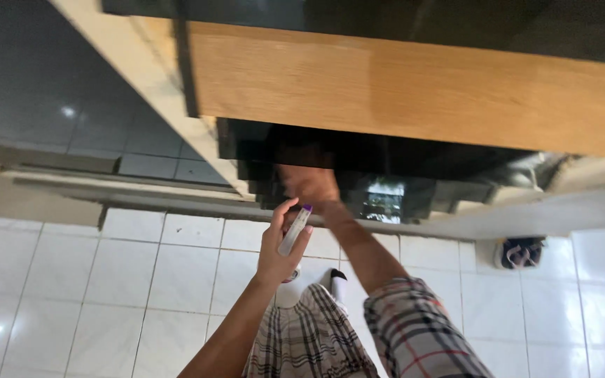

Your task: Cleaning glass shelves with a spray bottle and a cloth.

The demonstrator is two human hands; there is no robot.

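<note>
My left hand point(279, 246) holds a small clear spray bottle point(295, 232) with a purple top, tilted up toward a dark glossy panel point(358, 162) under a wooden board point(414, 87). My right hand point(309, 183) reaches higher and presses against that dark panel; whether it holds anything there is hidden by blur. My right arm wears a plaid sleeve point(418, 332). Plaid trousers point(309, 336) and a foot in a white sock point(337, 283) show below.
White floor tiles point(106, 280) cover the lower half. A dark glossy surface point(43, 91) with a pale frame stands at the left. A small dark bundle point(521, 253) lies on the floor at the right near a white ledge.
</note>
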